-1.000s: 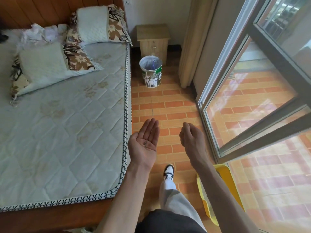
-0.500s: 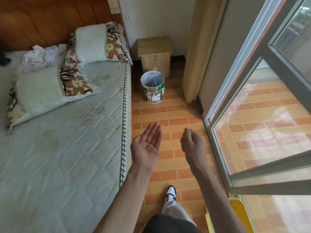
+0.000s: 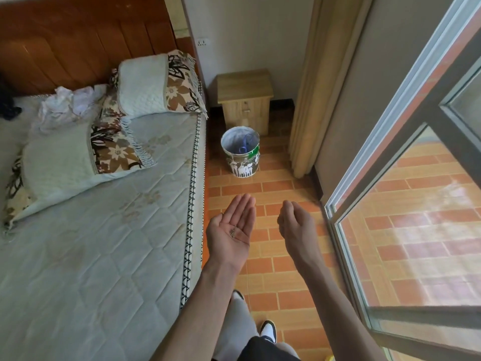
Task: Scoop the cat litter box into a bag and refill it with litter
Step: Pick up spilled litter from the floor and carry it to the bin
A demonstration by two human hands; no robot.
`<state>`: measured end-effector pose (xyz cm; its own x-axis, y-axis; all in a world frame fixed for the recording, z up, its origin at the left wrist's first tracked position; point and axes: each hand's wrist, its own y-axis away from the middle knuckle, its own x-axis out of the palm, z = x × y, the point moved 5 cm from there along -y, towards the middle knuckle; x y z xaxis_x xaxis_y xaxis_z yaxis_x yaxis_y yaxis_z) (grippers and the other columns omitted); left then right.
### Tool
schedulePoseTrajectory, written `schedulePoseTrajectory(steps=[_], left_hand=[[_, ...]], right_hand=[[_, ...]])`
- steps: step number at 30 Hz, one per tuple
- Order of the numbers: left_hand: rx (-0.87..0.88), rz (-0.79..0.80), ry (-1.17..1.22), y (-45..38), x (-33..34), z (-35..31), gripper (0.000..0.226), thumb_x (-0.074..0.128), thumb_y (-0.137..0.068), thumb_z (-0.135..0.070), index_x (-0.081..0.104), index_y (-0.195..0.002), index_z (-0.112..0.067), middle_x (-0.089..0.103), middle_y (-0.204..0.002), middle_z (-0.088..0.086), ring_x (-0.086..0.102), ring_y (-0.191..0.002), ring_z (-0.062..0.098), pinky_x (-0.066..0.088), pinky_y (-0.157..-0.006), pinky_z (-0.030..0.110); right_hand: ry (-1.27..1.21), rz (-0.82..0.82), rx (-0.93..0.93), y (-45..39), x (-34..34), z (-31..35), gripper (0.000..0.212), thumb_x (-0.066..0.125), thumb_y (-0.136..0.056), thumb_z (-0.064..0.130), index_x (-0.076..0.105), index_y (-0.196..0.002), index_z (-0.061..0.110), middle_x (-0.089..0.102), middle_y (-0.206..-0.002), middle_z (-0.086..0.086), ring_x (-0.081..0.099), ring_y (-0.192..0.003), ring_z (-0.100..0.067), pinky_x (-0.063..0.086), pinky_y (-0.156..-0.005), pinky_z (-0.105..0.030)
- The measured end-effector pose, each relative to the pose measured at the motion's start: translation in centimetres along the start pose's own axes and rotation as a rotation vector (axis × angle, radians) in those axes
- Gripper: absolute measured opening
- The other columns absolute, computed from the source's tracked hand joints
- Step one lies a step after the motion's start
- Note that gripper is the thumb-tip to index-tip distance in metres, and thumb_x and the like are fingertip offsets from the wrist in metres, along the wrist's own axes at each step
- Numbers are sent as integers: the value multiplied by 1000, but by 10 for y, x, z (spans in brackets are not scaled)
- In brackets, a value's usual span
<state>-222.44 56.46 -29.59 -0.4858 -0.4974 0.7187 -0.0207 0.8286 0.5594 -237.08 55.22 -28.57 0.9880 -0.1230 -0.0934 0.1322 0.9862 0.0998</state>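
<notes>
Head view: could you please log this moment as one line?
left hand: palm up, small bits on it | right hand: loosely curled, empty | bin: ahead on floor

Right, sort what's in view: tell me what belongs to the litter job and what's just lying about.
Job:
- left hand, palm up, carrying small dark bits
- right hand, fingers loosely curled, holding nothing
- lined bin ahead on the floor

Lying about:
- pillows
- bedside cabinet
- curtain
- crumpled cloth

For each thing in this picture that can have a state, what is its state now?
left hand: open, palm up, a few small dark bits lying on it
right hand: fingers loosely curled, holding nothing
bin: upright on the floor, no lid, lined with a bag
glass door: open, swung inward
bedside cabinet: closed
</notes>
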Motion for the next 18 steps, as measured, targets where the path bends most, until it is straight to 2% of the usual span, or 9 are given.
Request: schedulePoseTrajectory(steps=[3,8,12,18], left_hand=[[-9,-7,2,-27,9,-6,55,21,-110,-26,61,-132,3,69,-129,20,67,-121,32,54,-102,39],[-6,-16,2,-80,28,-28,55,20,-110,-26,61,-132,4,69,-129,20,67,-121,32,46,-112,40],[3,-15,12,-130,51,-59,55,21,-110,-26,61,-132,4,69,-128,20,68,-120,32,53,-104,38],[-16,16,24,-201,88,-105,55,21,-110,-24,63,-130,5,69,-128,22,68,-120,33,55,-100,38]], right_hand=[[-1,2,7,-29,7,-2,37,40,-108,26,44,-73,16,37,-58,8,30,-54,-11,27,-47,-24],[20,14,14,-87,23,1,37,40,-109,27,42,-73,18,38,-59,9,31,-55,-10,29,-49,-24],[69,1,2,-147,41,11,40,40,-108,30,41,-70,19,39,-57,11,34,-54,-9,31,-52,-30],[127,-54,7,-227,66,36,42,39,-108,33,47,-73,12,42,-56,10,35,-53,-8,32,-51,-28]])
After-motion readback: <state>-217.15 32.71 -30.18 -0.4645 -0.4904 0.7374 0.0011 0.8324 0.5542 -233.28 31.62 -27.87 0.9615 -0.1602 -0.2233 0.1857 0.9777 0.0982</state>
